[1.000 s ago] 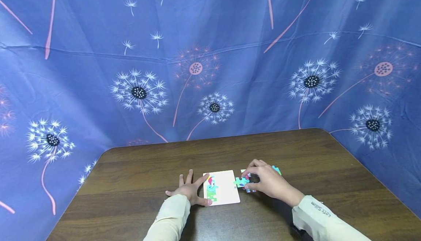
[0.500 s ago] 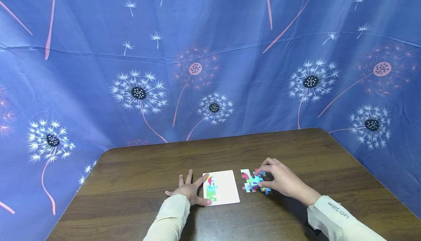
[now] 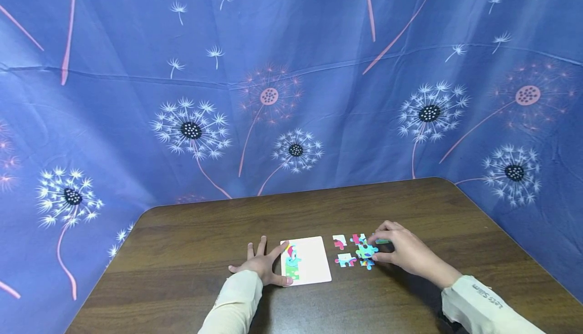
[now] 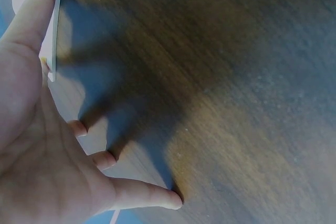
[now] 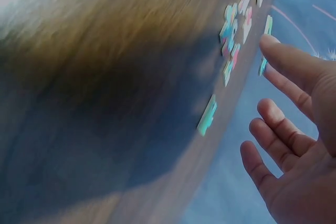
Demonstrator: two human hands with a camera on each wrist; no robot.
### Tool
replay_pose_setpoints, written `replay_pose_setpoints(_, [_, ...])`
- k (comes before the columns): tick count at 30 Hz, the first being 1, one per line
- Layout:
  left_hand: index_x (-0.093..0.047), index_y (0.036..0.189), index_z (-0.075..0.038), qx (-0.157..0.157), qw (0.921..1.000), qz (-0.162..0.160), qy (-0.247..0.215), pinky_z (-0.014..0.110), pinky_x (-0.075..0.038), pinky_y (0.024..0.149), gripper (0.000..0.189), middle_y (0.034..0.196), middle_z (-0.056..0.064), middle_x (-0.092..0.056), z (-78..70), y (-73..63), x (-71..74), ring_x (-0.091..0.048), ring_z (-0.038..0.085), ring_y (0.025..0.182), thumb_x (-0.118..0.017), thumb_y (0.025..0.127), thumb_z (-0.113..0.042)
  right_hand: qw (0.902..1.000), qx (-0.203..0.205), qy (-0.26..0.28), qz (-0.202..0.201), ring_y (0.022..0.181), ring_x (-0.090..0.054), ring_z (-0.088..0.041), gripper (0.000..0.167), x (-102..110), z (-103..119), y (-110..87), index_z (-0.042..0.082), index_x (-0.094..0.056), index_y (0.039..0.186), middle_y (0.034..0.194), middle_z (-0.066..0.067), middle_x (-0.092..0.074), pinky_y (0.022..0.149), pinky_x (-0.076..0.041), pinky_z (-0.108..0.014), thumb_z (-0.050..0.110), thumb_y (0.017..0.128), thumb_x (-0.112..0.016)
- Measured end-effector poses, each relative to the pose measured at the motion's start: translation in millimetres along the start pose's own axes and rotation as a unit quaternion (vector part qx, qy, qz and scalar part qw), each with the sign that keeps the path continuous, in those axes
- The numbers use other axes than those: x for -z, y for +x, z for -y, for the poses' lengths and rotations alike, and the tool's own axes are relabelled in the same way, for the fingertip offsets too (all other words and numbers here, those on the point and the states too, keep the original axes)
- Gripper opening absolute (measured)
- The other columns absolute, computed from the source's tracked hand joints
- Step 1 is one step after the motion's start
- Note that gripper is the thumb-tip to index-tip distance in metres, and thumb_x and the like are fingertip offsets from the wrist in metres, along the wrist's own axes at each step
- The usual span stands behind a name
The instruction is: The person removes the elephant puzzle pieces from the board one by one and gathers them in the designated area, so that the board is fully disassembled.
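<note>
My right hand (image 3: 407, 249) pinches a green and blue jigsaw piece (image 3: 366, 251) between thumb and index finger, above the tabletop. Around it lie several loose pieces, among them a white and red piece (image 3: 339, 241), a rainbow-striped piece (image 3: 344, 260) and a green piece (image 5: 207, 116). A square white puzzle board (image 3: 314, 260) lies left of them, its left strip filled with a cartoon picture (image 3: 293, 263). With fingers spread, my left hand (image 3: 260, 267) rests at the board's left side, thumb and index fingertip on its edge.
The brown wooden table (image 3: 205, 233) extends around the board and pieces. Behind it hangs a blue cloth (image 3: 346, 121) with a dandelion print, close to the table's far edge.
My right hand has moved rightward with the jigsaw piece, from beside the board to over the loose pieces, uncovering several of them. The left hand and the board stay in place.
</note>
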State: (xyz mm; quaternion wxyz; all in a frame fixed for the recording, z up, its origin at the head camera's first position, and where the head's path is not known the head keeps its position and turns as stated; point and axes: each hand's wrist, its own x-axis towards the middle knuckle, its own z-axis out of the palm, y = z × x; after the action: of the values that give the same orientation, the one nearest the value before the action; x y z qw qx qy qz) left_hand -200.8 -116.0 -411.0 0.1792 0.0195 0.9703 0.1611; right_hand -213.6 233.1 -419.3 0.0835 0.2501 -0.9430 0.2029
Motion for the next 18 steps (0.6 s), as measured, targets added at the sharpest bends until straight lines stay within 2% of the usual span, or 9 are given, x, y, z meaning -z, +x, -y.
replay_pose_setpoints(9, [-0.035,0.156,-0.040,0.004,1.0000,0.003,-0.007,0.090,-0.016,0.095,0.094,0.168,0.012,-0.014,4.8,6.9,-6.0,-0.009,0.046,0.153,-0.085,0.078,-0.048,0.9983,-0.053,0.008,0.023,0.095,-0.060,-0.023,0.028,7,-16,-9.9,0.020,-0.077,0.106,0.103,0.004,-0.060,0.077,-0.051,-0.045,0.026,0.080,-0.086])
replay_pose_setpoints(14, [-0.035,0.157,-0.040,0.006,0.9999,0.005,-0.009,0.091,-0.016,0.095,0.094,0.169,0.011,-0.014,5.7,8.8,-7.4,-0.008,0.045,0.153,-0.085,0.078,-0.049,0.9989,-0.045,0.007,0.010,0.093,-0.061,-0.022,0.026,7,-27,-15.8,0.020,-0.077,0.102,0.100,0.006,-0.060,0.077,-0.051,-0.044,0.026,0.079,-0.087])
replay_pose_setpoints(18, [-0.035,0.156,-0.040,0.001,1.0000,0.000,-0.006,0.091,-0.017,0.093,0.093,0.168,0.012,-0.015,5.5,8.7,-6.9,-0.010,0.046,0.153,-0.085,0.078,-0.049,0.9984,-0.053,0.003,0.018,0.094,-0.061,-0.022,0.025,6,-33,-19.5,0.020,-0.077,0.101,0.098,0.007,-0.060,0.079,-0.051,-0.047,0.026,0.079,-0.087])
